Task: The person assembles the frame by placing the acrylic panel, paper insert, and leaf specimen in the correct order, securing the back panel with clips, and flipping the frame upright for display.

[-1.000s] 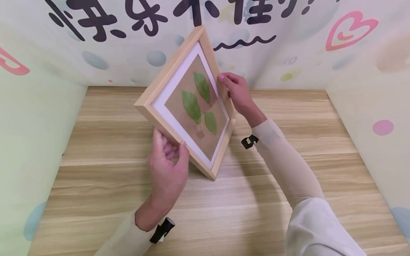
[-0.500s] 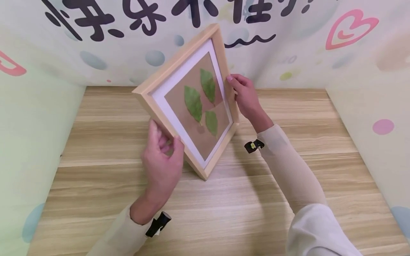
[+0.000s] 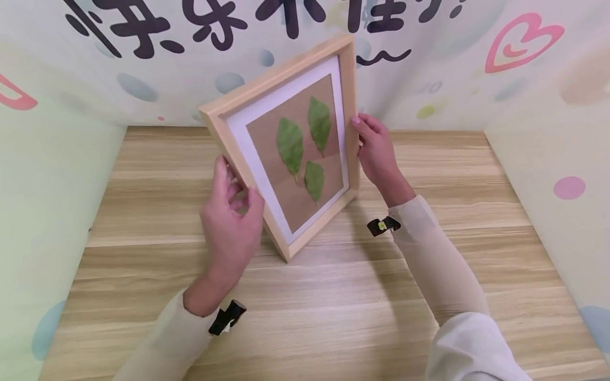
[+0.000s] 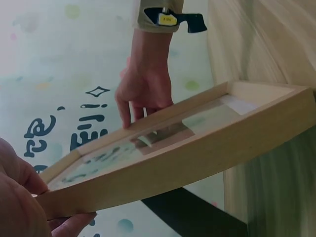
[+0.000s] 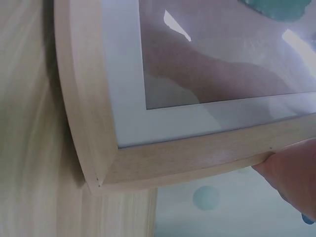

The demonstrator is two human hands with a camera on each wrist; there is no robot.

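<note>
A light wooden picture frame (image 3: 350, 90) stands tilted on its lower edge on the table, its front towards me. Behind its glazing, a white mat surrounds a brown sheet with three green leaves (image 3: 289, 143). My left hand (image 3: 231, 222) grips the left side, thumb on the front edge and fingers behind. Across from it, my right hand (image 3: 378, 153) pinches the right side, with its thumb on the front. The left wrist view shows the frame edge-on and a black strip (image 4: 197, 212) behind it. In the right wrist view, a lower corner (image 5: 101, 180) of the frame appears close up.
The wood-grain table (image 3: 314, 323) spreads under the frame. A white back wall (image 3: 167, 87) with black lettering rises behind it. Side walls (image 3: 52, 174) printed with coloured spots and hearts flank the table. Black straps with small devices (image 3: 227, 317) sit on both wrists.
The frame has turned so that its front faces me more squarely. Its upper corner moved right and its lower front corner moved left. Both hands moved with it, keeping hold.
</note>
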